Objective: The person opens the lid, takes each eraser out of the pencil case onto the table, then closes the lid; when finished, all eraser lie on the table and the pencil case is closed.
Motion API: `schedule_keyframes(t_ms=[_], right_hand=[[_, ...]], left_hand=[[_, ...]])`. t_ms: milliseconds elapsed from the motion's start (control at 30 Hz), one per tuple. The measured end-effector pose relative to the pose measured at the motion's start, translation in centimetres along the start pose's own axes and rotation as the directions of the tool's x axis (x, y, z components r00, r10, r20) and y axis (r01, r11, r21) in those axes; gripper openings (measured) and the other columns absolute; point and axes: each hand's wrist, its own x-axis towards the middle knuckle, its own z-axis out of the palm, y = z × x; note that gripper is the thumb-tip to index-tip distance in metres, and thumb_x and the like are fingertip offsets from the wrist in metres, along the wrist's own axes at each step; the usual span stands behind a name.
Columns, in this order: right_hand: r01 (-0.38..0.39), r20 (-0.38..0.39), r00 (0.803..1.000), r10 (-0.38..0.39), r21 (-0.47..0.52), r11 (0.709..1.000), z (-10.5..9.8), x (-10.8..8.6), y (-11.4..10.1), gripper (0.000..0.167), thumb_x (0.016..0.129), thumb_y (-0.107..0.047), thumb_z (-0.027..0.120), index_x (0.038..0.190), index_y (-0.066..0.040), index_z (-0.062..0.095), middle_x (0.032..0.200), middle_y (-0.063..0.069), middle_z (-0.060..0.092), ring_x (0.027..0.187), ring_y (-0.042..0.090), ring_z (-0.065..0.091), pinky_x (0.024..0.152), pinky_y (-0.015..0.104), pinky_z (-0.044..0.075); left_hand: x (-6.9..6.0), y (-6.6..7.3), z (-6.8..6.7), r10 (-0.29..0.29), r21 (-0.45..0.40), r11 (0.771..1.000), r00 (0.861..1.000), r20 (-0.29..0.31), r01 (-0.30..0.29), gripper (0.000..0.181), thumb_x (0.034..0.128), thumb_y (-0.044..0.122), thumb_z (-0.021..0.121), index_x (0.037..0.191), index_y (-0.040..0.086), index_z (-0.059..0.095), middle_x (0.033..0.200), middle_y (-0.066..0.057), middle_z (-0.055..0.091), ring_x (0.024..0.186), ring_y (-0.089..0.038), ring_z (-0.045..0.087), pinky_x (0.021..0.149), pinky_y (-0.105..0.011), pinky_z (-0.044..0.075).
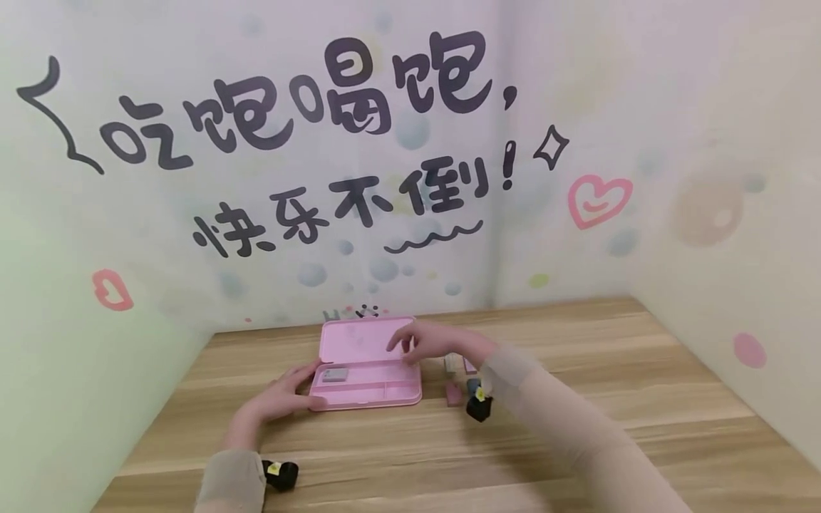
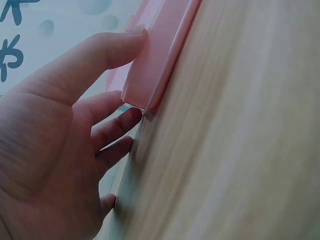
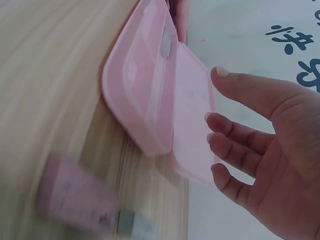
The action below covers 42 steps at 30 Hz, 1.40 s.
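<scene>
A pink pencil case [image 1: 403, 392] lies on the table with its lid [image 1: 359, 340] raised at the back. In its long rear compartment, at the left end, sits a small grey block [image 1: 336, 375]. My left hand [image 1: 277, 399] holds the case's left end, the thumb at the front corner and the other fingers toward the back. Over the right part of the case my right hand [image 1: 431, 339] hovers with loosely bent fingers and nothing between them. In the right wrist view that hand [image 3: 280, 145] is apart from the lid.
Right of the case lie several small blocks: a pink block [image 1: 453, 393], a blue-grey block [image 1: 473, 385] partly hidden by the wrist camera [image 1: 479, 407], and a pale block [image 1: 450, 365]. A lettered wall [image 1: 410, 271] stands behind the wooden table [image 1: 385, 456].
</scene>
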Motion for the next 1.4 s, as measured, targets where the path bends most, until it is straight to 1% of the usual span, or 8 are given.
schedule_keyframes(t_ms=[233,333,400,667,833,1033,1167,1400], right_hand=[[0.048,-0.085,0.995,-0.057,-0.103,0.993,1.5,4.2,-1.7,0.036,0.086,-0.014,0.072,0.122,-0.017,0.068,0.115,0.007,0.06,0.092,0.018,0.055,0.077,0.027,0.046],[0.072,-0.088,0.992,-0.087,-0.159,0.985,2.5,5.6,-2.0,0.035,0.085,-0.015,0.074,0.12,-0.017,0.07,0.112,0.007,0.06,0.099,0.02,0.054,0.08,0.025,0.044],[0.085,-0.083,0.991,-0.103,-0.193,0.977,3.1,6.5,-2.1,0.034,0.084,-0.015,0.075,0.117,-0.018,0.071,0.107,0.005,0.06,0.097,0.017,0.051,0.08,0.023,0.042],[0.069,-0.045,0.995,-0.084,-0.26,0.963,4.0,9.0,-3.5,0.033,0.083,-0.019,0.076,0.115,-0.025,0.073,0.099,-0.009,0.064,0.094,0.01,0.046,0.081,0.02,0.04],[0.07,-0.003,0.997,-0.073,-0.28,0.958,4.6,10.0,-4.4,0.042,0.08,-0.015,0.077,0.118,-0.03,0.072,0.099,-0.007,0.061,0.092,0.01,0.045,0.079,0.02,0.039],[-0.007,0.006,1.0,0.009,-0.301,0.954,5.4,10.2,-4.6,0.046,0.082,-0.013,0.074,0.12,-0.038,0.069,0.109,0.0,0.051,0.092,0.01,0.047,0.078,0.021,0.04],[-0.045,0.006,0.999,0.049,-0.298,0.954,5.7,10.0,-4.5,0.05,0.082,-0.013,0.074,0.12,-0.045,0.067,0.118,0.003,0.049,0.099,0.012,0.047,0.081,0.022,0.041],[-0.022,0.017,0.999,0.029,-0.324,0.946,5.8,10.0,-4.9,0.057,0.079,-0.011,0.075,0.122,-0.047,0.065,0.128,0.006,0.047,0.109,0.016,0.045,0.086,0.023,0.04]], left_hand=[[0.1,-0.2,-0.1,-0.014,-0.001,1.0,1.0,-0.006,0.014,0.094,0.0806,0.049,0.073,0.154,0.015,0.027,0.152,-0.023,0.027,0.137,-0.052,0.02,0.103,-0.071,0.018],[0.1,0.0,-0.1,-0.019,-0.001,1.0,1.0,-0.006,0.019,0.094,0.0805,0.05,0.073,0.154,0.015,0.027,0.151,-0.022,0.029,0.137,-0.051,0.021,0.103,-0.071,0.018],[0.1,0.1,0.0,-0.021,-0.001,1.0,1.0,-0.008,0.021,0.093,0.0803,0.05,0.073,0.154,0.016,0.027,0.151,-0.022,0.029,0.136,-0.051,0.022,0.102,-0.072,0.019],[0.3,0.0,0.1,-0.009,-0.012,1.0,1.0,-0.014,0.009,0.092,0.0806,0.048,0.074,0.154,0.017,0.029,0.152,-0.019,0.03,0.138,-0.048,0.022,0.104,-0.071,0.015],[0.2,0.0,0.1,-0.006,-0.016,1.0,1.0,-0.016,0.006,0.091,0.0809,0.048,0.074,0.154,0.016,0.029,0.152,-0.019,0.029,0.139,-0.048,0.021,0.106,-0.07,0.012],[0.3,-0.1,0.2,0.019,-0.003,1.0,1.0,-0.018,-0.019,0.09,0.0815,0.048,0.073,0.153,0.015,0.029,0.152,-0.02,0.03,0.138,-0.047,0.023,0.108,-0.068,0.009],[0.4,-0.2,0.3,0.031,0.003,1.0,0.999,-0.014,-0.031,0.09,0.0815,0.048,0.073,0.153,0.014,0.029,0.15,-0.02,0.032,0.138,-0.046,0.025,0.108,-0.068,0.007],[0.3,-0.3,0.2,0.029,-0.012,0.999,0.999,-0.012,-0.03,0.09,0.0818,0.046,0.073,0.153,0.014,0.029,0.15,-0.02,0.032,0.139,-0.044,0.023,0.109,-0.067,0.004]])
